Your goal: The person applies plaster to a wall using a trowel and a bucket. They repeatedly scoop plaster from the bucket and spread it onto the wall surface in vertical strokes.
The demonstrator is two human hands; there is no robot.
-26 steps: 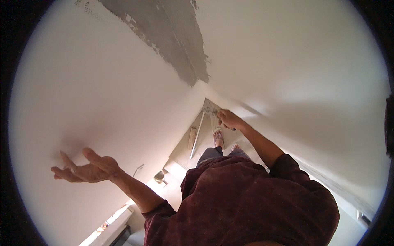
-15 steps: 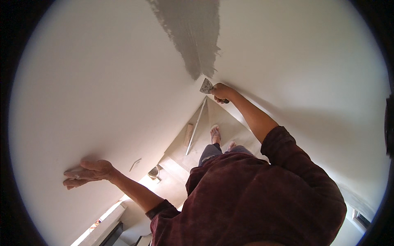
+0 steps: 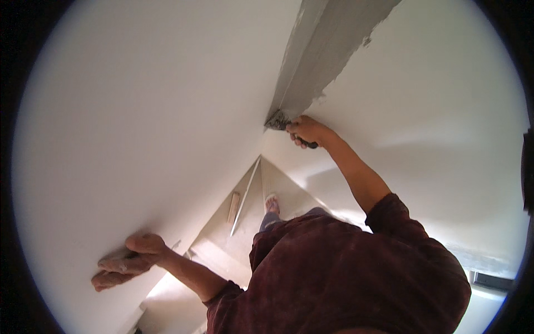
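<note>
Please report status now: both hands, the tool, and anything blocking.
Right hand shut on putty knife, blade at the corner under the grey plaster strip. Left hand open, flat on white wall. Nothing blocking.

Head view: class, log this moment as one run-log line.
left hand: flat on white wall | right hand: grips putty knife at corner | grey plaster strip: above blade

Soft even light, fisheye-bent edges
</note>
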